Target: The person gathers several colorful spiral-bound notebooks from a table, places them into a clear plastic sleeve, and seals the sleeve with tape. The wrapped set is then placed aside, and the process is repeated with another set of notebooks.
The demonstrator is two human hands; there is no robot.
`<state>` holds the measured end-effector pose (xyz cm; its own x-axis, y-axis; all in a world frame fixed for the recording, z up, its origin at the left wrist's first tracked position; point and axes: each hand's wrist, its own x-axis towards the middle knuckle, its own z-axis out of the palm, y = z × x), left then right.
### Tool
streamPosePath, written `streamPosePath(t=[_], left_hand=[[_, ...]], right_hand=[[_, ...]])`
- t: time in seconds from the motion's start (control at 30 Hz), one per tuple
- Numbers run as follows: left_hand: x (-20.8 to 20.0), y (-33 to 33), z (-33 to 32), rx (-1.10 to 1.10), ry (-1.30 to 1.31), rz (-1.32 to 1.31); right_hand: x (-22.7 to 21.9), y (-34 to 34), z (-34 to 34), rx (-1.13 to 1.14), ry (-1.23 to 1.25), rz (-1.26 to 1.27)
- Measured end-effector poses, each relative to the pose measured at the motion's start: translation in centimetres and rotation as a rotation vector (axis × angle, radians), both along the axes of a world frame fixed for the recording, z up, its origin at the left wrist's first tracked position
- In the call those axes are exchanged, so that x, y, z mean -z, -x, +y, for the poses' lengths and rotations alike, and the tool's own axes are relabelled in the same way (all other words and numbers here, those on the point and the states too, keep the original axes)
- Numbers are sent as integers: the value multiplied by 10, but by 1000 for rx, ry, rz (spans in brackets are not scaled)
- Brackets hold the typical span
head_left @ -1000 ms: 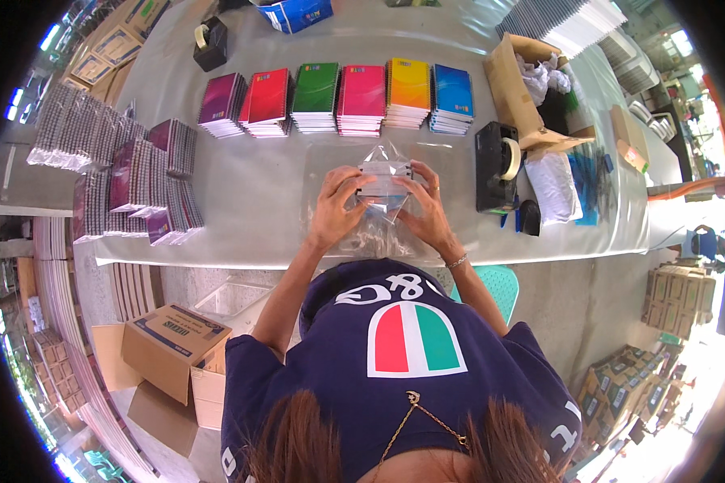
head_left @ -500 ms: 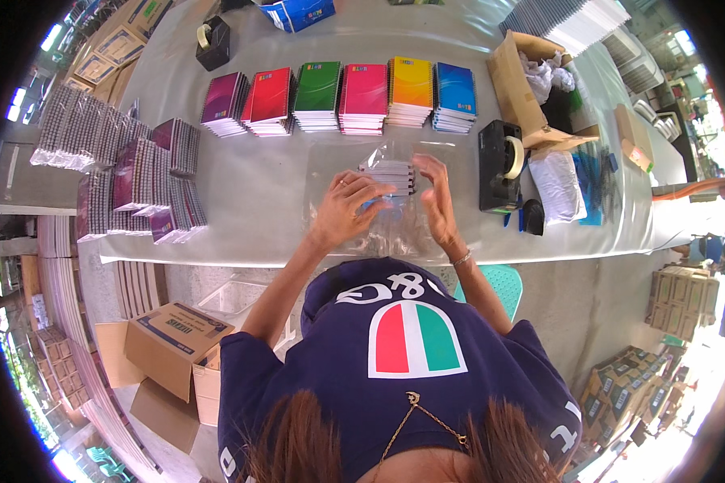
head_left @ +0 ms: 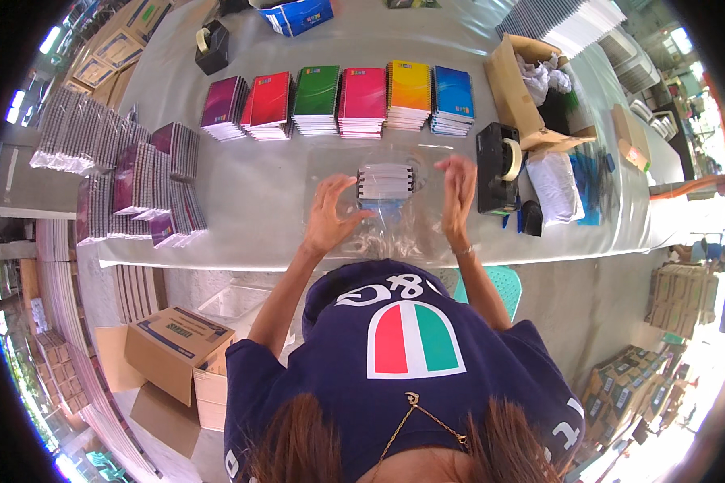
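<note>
In front of me a small stack of spiral notebooks (head_left: 386, 182) stands with its white page edges up, on a sheet of clear plastic film (head_left: 330, 173). My left hand (head_left: 330, 216) is at the stack's left side, thumb and fingers apart in a curve, the fingertips close to the spiral edge. Whether they touch it I cannot tell. To the right, my right hand (head_left: 457, 191) is raised off the stack, fingers stretched out and slightly blurred, holding nothing. It is nearest to a black tape dispenser (head_left: 498, 169).
Notebook piles run along the far side: purple, red, green (head_left: 316, 88), pink, yellow and blue (head_left: 453, 90). Wrapped notebook bundles (head_left: 149, 173) sit at the left. An open carton (head_left: 511, 88) and a white plastic pack (head_left: 556, 187) lie at the right. A second tape dispenser (head_left: 212, 47) stands far left.
My hands have moved apart: the left drew back left off the stack's top, the right swung out toward the tape dispenser. The stack's page edges are now uncovered.
</note>
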<state>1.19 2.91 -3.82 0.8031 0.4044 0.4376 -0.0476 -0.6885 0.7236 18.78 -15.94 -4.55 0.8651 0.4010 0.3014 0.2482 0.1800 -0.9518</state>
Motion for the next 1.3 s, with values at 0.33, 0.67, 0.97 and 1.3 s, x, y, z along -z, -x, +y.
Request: streamPosePath(t=[0.33, 0.67, 0.97, 1.3], left_hand=[[-5, -19, -3, 69, -123, -114], [-20, -32, 6, 181, -212, -101], [-22, -38, 4, 56, -128, 16], [-21, -55, 8, 247, 898, 239]], right_hand=[[11, 37, 2, -246, 264, -304], [-8, 24, 22, -227, 257, -452], [-32, -4, 35, -392, 319, -244], [-11, -24, 40, -692, 295, 364]])
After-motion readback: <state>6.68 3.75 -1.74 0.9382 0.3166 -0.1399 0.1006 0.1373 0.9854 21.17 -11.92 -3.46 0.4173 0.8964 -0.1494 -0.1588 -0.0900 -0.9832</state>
